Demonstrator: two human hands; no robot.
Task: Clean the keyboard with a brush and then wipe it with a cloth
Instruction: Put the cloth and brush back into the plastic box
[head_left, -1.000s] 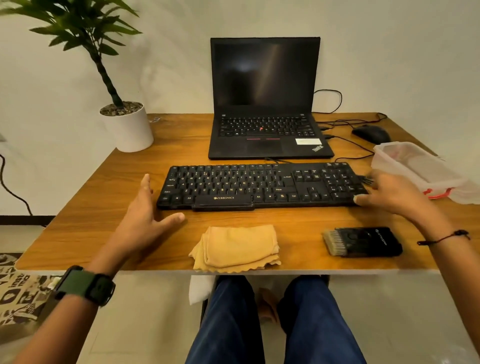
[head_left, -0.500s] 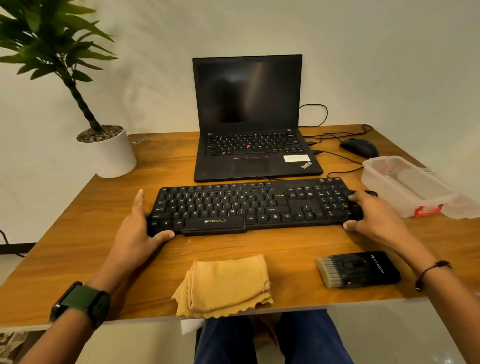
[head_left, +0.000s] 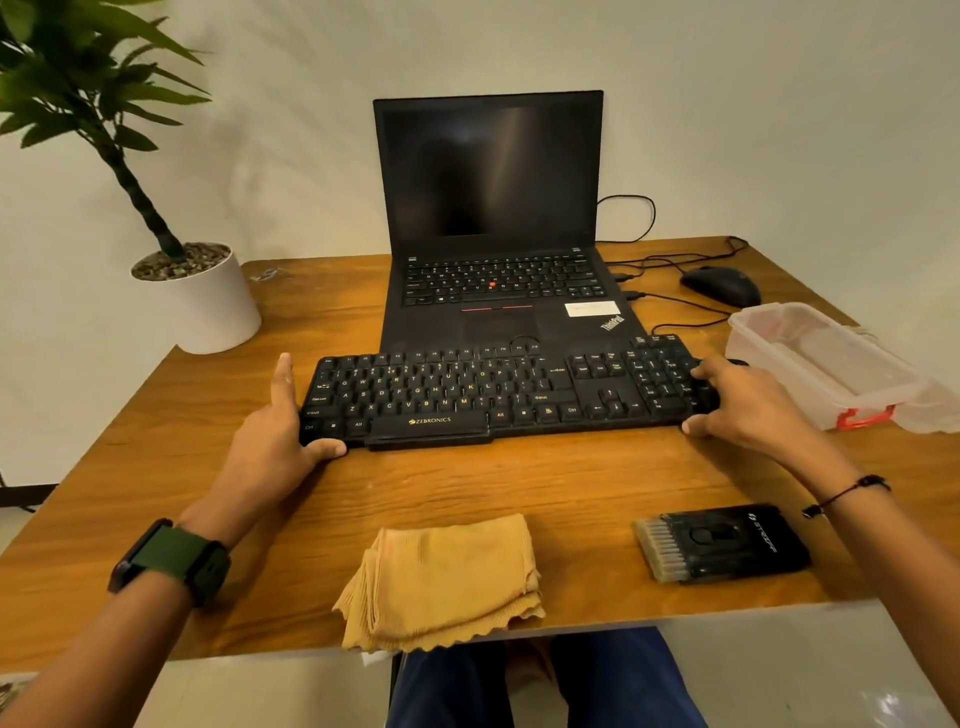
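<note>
A black keyboard lies across the middle of the wooden table, its right end tilted up onto the laptop's front edge. My left hand grips its left end, thumb at the front corner. My right hand grips its right end, fingers over the number pad. A folded yellow cloth lies at the near table edge. To its right lies a black brush with pale bristles pointing left. Neither is touched.
An open black laptop stands right behind the keyboard. A black mouse with cables and a clear plastic box with a red clasp sit at the right. A potted plant stands at the back left corner.
Both hands moved in from beside the keyboard and closed on its two ends. The keyboard has shifted back, its right end now raised toward the laptop.
</note>
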